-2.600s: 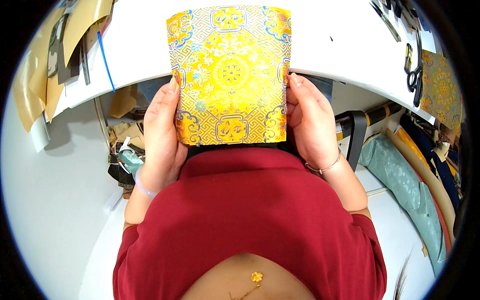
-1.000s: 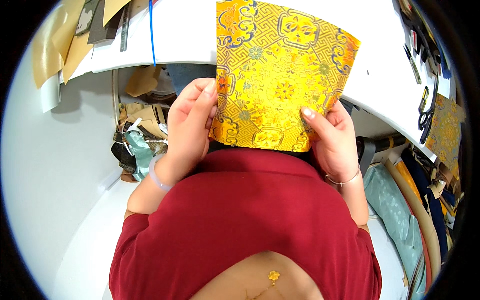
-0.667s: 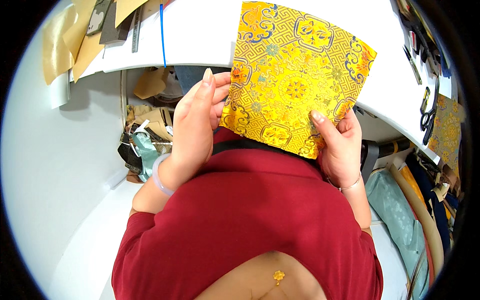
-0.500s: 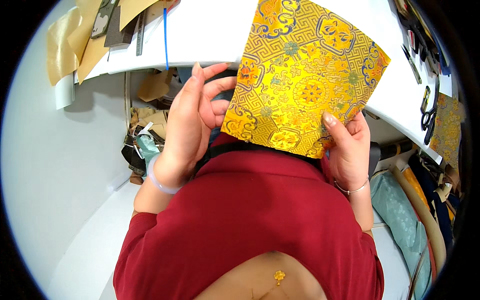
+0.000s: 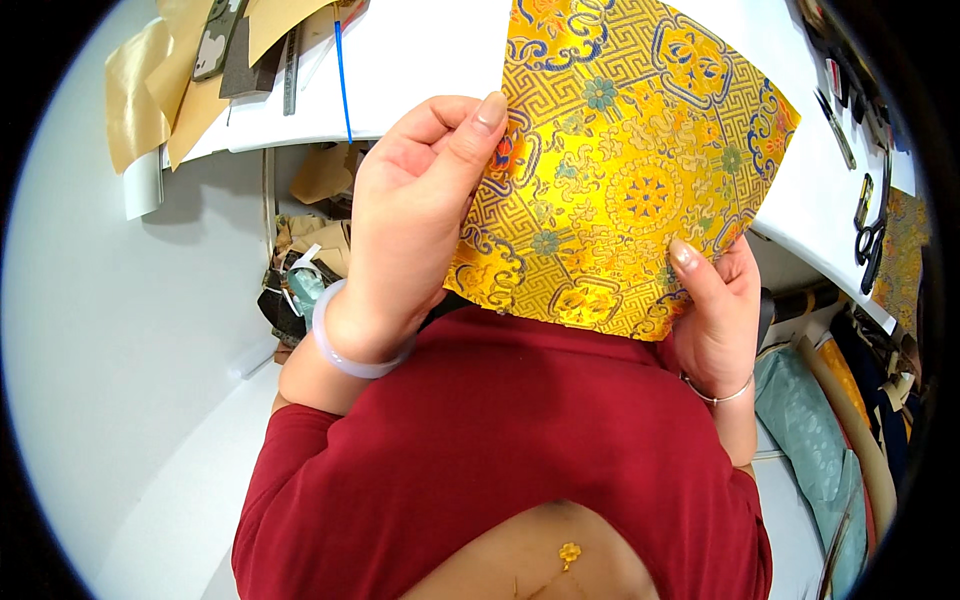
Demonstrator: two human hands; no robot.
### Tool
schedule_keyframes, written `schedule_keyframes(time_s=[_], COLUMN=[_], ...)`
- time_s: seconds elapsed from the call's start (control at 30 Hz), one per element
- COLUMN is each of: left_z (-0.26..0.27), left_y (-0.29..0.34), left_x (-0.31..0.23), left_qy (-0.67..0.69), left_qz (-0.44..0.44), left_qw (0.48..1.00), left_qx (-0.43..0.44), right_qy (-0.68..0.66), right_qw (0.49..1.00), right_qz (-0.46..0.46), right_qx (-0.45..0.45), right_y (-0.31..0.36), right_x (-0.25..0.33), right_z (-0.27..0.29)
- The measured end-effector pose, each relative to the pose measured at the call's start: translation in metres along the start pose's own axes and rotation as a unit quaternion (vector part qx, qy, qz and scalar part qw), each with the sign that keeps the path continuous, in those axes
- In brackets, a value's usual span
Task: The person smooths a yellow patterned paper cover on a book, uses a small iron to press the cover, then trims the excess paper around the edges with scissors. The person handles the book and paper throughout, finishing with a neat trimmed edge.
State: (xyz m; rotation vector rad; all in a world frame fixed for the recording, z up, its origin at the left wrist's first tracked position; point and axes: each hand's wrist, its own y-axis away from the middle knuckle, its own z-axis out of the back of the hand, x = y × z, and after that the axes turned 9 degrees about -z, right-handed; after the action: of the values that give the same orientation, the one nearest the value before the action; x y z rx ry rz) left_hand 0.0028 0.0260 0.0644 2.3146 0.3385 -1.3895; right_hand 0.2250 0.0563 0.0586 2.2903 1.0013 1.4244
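Observation:
Between my two hands is a piece of shiny yellow brocade fabric (image 5: 620, 170), patterned with blue, green and orange flowers and geometric lines. It is held tilted in front of my body and partly over the white table (image 5: 430, 50). My left hand (image 5: 425, 190) pinches its left edge, thumb on the patterned face and fingers hidden behind. At the lower right corner my right hand (image 5: 718, 310) grips it, the thumb lying on top and the fingers curled underneath. The fabric's far edge runs out of the top of the picture.
Scissors (image 5: 870, 225) and tweezers (image 5: 836, 130) lie on the table's right part. Brown paper sheets (image 5: 185, 85), a phone (image 5: 215, 40) and a metal ruler (image 5: 291, 70) are at the far left. Fabric scraps (image 5: 310, 245) are heaped below the table; pale green cloth (image 5: 800, 430) stands at lower right.
My left hand has closed from loosely spread fingers into a pinch on the fabric's left edge. The right hand keeps its grip; the whole view has shifted slightly.

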Motion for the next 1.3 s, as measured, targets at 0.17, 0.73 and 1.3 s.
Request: schedule_keyframes(time_s=[0.17,0.73,1.3], left_z=[-0.001,0.003,-0.004], left_y=[-0.001,-0.003,0.002], left_x=[0.005,0.024,0.020], left_qy=[0.037,0.026,0.065], left_qz=[0.026,-0.026,0.050], left_qw=[0.999,0.999,0.997], left_qx=[0.001,0.007,0.009], right_qy=[-0.009,-0.033,-0.060], right_qw=[1.000,0.998,0.995], right_qz=[-0.010,-0.059,-0.080], right_qx=[-0.005,-0.003,0.009], right_y=[-0.003,-0.008,-0.009], right_x=[-0.001,0.001,0.002], right_z=[-0.001,-0.002,-0.001])
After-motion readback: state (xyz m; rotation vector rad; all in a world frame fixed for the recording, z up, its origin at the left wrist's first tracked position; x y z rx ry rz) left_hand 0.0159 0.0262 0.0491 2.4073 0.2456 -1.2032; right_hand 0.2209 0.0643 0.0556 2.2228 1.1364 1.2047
